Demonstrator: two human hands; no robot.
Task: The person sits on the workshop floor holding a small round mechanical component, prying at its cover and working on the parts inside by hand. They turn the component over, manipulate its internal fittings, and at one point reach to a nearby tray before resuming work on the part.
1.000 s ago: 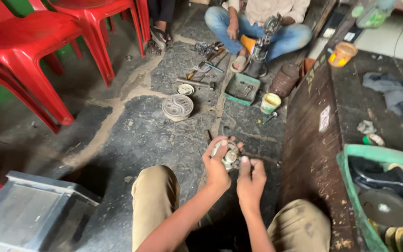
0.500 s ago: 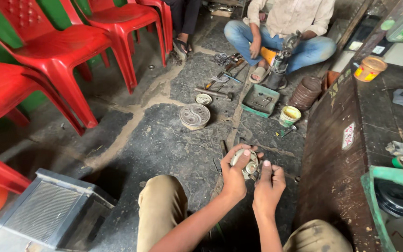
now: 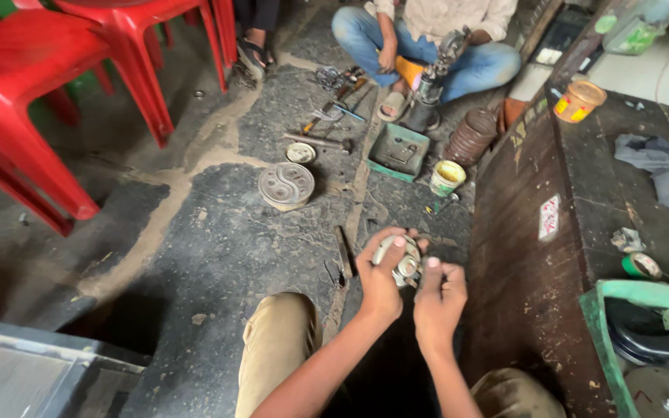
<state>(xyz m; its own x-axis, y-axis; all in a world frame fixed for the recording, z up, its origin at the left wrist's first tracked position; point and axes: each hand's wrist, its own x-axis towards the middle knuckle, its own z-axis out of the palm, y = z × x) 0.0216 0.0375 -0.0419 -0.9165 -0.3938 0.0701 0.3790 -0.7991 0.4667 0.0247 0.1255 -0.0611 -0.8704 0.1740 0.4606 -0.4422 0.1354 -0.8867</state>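
Head view: left hand and right hand both clasp a small metal part between them, fingers closed round it.

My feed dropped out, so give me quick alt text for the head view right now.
Both hands, left hand and right hand, grip a small round metal part above a grimy floor, between the person's knees. Beyond lie a round metal cover, a green tray, a yellow cup, red chairs and a seated co-worker.
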